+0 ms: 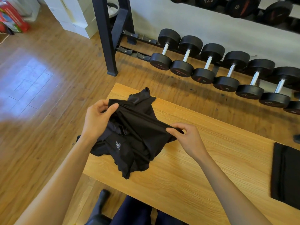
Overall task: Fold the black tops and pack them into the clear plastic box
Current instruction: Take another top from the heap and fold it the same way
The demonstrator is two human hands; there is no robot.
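Observation:
A heap of black tops (129,143) lies crumpled on the left end of a light wooden table (203,159); a small printed size label shows on one of them. My left hand (99,117) pinches one edge of a black top lifted off the heap. My right hand (186,137) pinches the same edge farther right, so the cloth is stretched taut between both hands. A folded black top (285,174) lies flat at the table's right edge. No clear plastic box is in view.
Several black dumbbells (211,65) line the floor beyond the table, under a dark rack with an upright post (107,38). Wooden floor (40,82) spreads to the left, with white boxes and a red bag at the far back. My knees are below the table's near edge.

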